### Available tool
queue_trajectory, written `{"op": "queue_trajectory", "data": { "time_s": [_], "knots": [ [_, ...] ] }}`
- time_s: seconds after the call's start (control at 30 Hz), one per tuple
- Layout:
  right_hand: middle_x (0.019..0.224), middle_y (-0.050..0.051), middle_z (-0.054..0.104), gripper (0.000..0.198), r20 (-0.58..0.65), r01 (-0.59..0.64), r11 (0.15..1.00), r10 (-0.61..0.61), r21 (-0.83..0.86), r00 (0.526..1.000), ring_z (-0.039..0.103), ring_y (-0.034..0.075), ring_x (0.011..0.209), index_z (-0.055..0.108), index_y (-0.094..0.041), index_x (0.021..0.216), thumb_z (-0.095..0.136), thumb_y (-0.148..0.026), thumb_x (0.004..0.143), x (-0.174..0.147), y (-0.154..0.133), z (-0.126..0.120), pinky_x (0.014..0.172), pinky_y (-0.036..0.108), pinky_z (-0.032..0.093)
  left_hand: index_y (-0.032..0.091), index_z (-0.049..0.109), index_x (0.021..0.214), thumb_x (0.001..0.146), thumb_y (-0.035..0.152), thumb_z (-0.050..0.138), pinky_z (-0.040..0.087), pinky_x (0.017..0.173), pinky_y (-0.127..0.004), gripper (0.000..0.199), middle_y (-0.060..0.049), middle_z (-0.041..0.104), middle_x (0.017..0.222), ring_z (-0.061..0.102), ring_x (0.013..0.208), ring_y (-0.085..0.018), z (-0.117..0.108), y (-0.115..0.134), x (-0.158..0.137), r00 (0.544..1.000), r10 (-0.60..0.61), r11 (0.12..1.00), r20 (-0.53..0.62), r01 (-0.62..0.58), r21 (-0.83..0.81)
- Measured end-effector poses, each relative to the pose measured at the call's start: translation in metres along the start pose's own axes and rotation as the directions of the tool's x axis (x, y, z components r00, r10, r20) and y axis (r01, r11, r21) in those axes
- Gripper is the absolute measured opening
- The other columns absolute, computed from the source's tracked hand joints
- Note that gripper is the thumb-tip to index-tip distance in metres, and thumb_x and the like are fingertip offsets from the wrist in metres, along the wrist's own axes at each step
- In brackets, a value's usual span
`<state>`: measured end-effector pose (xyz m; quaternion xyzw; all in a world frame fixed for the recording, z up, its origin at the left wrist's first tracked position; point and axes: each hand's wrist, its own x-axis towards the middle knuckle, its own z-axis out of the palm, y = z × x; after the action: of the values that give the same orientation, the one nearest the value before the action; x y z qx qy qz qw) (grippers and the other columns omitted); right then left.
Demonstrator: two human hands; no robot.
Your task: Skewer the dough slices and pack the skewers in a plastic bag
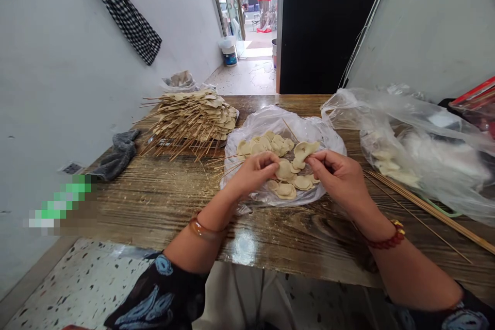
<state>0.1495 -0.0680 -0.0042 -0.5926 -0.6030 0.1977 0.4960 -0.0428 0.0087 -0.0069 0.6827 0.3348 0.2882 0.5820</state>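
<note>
Lower right: bare sticks [429, 207], not loaded. Mid-frame: right hand [342, 178] pinches a folded beige slice [304, 152], grip closed; left hand [258, 170] thumb and fingertips nearly meet, can't tell on what. Loose slices [286, 192] on the plastic bag [330, 138] look left to do. Upper left of centre: skewered stack [193, 116], probably most of the batch.

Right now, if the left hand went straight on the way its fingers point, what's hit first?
Likely the round beige slice right by the left hand; beyond it, roughly in line, the curled beige piece in the right hand. Depth is unclear.
</note>
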Motion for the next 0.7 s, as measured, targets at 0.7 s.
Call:
{"op": "queue_trajectory", "data": {
  "time_s": [0.7],
  "knots": [
    [0.067, 0.000, 0.066, 0.022, 0.298, 0.123, 0.988, -0.092, -0.088, 0.950, 0.057, 0.013, 0.060, 0.069, -0.019, 0.079, 0.053, -0.031, 0.088, -0.010, -0.004, 0.003, 0.056, 0.022, 0.041, 0.014, 0.067, 0.075, 0.064, 0.027, 0.074, 0.037, 0.053, -0.019, 0.019, 0.002, 0.059, 0.064, 0.047, 0.056, -0.007, -0.030, 0.010, 0.001, 0.840, 0.071, 0.946, -0.538, -0.227, -0.229]
  ]
}}
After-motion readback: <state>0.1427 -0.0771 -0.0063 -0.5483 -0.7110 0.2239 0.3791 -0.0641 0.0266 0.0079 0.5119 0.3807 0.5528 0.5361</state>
